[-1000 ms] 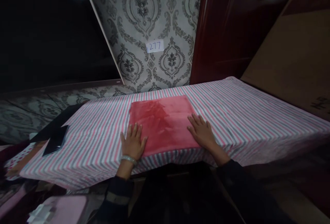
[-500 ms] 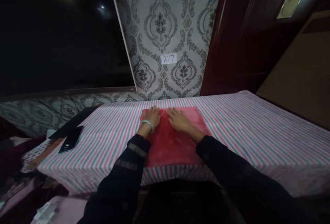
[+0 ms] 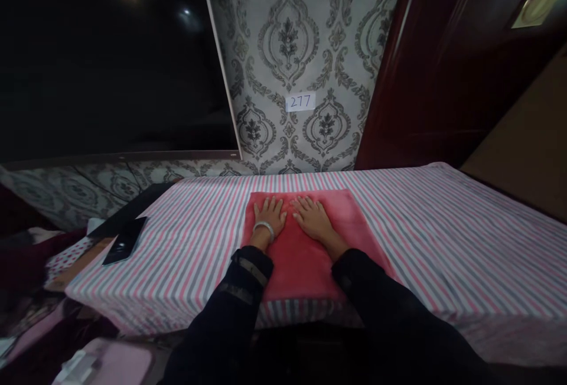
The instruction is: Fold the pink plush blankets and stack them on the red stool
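Observation:
A red cloth (image 3: 301, 267), soft like a towel, lies spread flat on the striped tablecloth (image 3: 199, 225), its near edge at the table's front. My left hand (image 3: 270, 218), with a pale bangle (image 3: 264, 228) at the wrist, rests flat on the cloth's upper left part. Beside it, my right hand (image 3: 313, 221) lies flat on the upper middle. Both hands have their fingers stretched out and spread, pointing to the wall, and a small gap separates them. The forearms in dark sleeves hide parts of the cloth's near corners.
A smartphone (image 3: 126, 241) lies at the table's left edge. Behind stand a large dark TV screen (image 3: 110, 66) and a patterned wall with a paper label (image 3: 300, 101) reading 277. A pink stool (image 3: 119, 361) and piled fabrics are at lower left.
Both hands, flat on the cloth, have shifted slightly nearer to me and the left fingers are spread wider. The view has turned slightly to the left.

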A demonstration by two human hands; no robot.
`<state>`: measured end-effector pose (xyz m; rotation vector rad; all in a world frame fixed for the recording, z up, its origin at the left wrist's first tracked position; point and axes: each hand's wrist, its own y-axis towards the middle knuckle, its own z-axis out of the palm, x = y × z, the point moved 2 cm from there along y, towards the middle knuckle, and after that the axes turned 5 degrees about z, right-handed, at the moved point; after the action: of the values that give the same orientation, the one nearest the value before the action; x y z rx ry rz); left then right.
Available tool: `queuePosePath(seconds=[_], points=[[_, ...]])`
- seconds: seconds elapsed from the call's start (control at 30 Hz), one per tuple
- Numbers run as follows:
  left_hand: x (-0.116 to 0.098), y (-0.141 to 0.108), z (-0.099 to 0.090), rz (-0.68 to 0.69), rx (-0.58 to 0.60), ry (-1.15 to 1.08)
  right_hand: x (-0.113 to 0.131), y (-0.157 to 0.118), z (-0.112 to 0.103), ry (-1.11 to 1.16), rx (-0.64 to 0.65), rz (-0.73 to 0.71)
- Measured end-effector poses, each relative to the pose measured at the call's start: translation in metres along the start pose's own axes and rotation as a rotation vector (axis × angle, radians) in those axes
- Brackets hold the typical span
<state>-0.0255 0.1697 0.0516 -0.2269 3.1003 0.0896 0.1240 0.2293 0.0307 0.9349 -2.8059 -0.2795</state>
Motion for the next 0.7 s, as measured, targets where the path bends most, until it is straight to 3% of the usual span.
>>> queuePosePath(seconds=[0.1, 0.27, 0.43, 0.53, 0.63, 0.7], points=[[0.0, 0.0, -0.002, -0.006, 0.019, -0.015, -0.023, -0.004, -0.007, -0.044, 0.016, 0.144], [0.001, 0.0, -0.002, 0.003, 0.031, -0.022, -0.089, -0.031, -0.015, -0.057, 0.087, 0.39], [0.001, 0.0, -0.01, 0.003, 0.04, -0.029, -0.132, -0.065, -0.03, -0.012, 0.185, 0.502], [-0.001, -0.001, -0.024, -0.014, 0.071, -0.067, -0.123, -0.075, -0.047, -0.03, 0.121, 0.497], [-0.017, -0.015, -0.04, -0.006, 0.016, -0.068, -0.085, -0.078, -0.057, -0.031, 0.016, 0.358], [-0.035, -0.034, -0.041, 0.088, -0.064, -0.044, -0.054, -0.082, -0.053, -0.018, -0.02, 0.24]])
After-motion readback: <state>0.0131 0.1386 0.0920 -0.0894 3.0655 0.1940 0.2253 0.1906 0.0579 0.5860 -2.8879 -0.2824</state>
